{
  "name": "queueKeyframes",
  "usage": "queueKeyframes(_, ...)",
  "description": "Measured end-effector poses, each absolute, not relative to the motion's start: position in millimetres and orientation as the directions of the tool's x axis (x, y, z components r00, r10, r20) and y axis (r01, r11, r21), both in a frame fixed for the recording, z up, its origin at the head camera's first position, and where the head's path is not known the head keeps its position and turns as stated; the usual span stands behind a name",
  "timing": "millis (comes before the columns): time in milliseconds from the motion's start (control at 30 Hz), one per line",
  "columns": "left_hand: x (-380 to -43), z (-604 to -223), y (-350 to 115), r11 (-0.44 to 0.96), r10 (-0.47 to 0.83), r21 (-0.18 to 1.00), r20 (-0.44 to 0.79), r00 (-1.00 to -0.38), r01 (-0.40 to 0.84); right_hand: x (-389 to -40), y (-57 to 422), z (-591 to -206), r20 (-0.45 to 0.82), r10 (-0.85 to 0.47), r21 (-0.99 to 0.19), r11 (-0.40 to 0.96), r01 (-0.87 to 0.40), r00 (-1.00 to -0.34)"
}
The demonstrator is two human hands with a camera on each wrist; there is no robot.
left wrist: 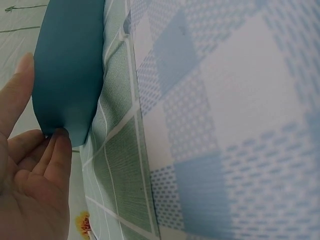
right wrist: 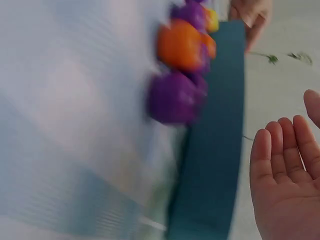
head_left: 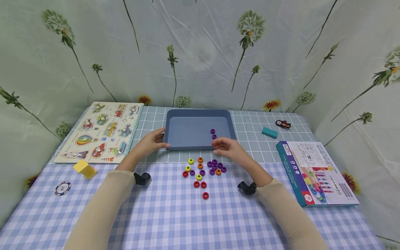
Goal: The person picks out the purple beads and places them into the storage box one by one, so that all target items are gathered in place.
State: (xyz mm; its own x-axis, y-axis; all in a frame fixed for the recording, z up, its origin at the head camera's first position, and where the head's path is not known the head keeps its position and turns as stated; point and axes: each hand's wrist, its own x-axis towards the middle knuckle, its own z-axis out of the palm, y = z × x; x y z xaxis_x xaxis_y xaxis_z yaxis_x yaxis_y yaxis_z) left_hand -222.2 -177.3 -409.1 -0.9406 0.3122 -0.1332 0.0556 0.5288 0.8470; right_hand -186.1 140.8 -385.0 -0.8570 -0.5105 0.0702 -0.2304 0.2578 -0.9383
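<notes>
A blue-grey tray (head_left: 190,130) stands toward the back of the table, with two purple beads (head_left: 213,131) inside near its right side. My left hand (head_left: 149,143) holds the tray's left front corner; in the left wrist view the thumb lies by the rim and the fingertips (left wrist: 60,133) touch the wall. Over the tray's front right edge is my right hand (head_left: 230,148), its fingers extended and nothing in them, as the right wrist view shows. Several purple, orange, yellow and red beads (head_left: 203,185) lie loose on the cloth in front of the tray.
To the left are a picture puzzle board (head_left: 103,130), a yellow block (head_left: 85,169) and a poker chip (head_left: 63,188). On the right lie a boxed toy set (head_left: 317,173), a teal block (head_left: 269,132) and a small doll (head_left: 283,124). A flowered curtain (head_left: 200,52) hangs behind.
</notes>
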Motion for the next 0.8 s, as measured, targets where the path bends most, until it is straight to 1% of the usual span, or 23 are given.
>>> queueKeyframes(100, -223, -410, -177, 0.526, 0.311, 0.849, -0.129, -0.942, 0.058, -173, 139, -387, 0.007, -0.527, -0.939, 0.289, -0.187, -0.85)
queueKeyframes(167, -223, -410, -177, 0.523, 0.311, 0.85, -0.127, -0.942, 0.058, -171, 140, -392, -0.019, -0.528, -0.926, 0.33, -0.184, -0.849)
queueKeyframes(367, -223, -410, -177, 0.524, 0.307, 0.85, -0.131, -0.943, 0.052, -178, 147, -417, -0.079, -0.527, -0.86, 0.466, -0.21, -0.846)
queueKeyframes(467, -222, -409, -177, 0.523, 0.311, 0.851, -0.133, -0.941, 0.053, -183, 149, -428, -0.071, -0.558, -0.822, 0.502, -0.268, -0.827)
queueKeyframes(633, -221, -408, -177, 0.53, 0.308, 0.847, -0.135, -0.942, 0.052, -184, 147, -428, -0.019, -0.599, -0.76, 0.529, -0.377, -0.801)
queueKeyframes(733, -221, -407, -178, 0.527, 0.31, 0.849, -0.135, -0.941, 0.052, -184, 145, -426, -0.025, -0.575, -0.741, 0.56, -0.371, -0.818)
queueKeyframes(800, -221, -407, -178, 0.522, 0.315, 0.852, -0.134, -0.94, 0.053, -185, 144, -424, -0.025, -0.552, -0.75, 0.561, -0.349, -0.834)
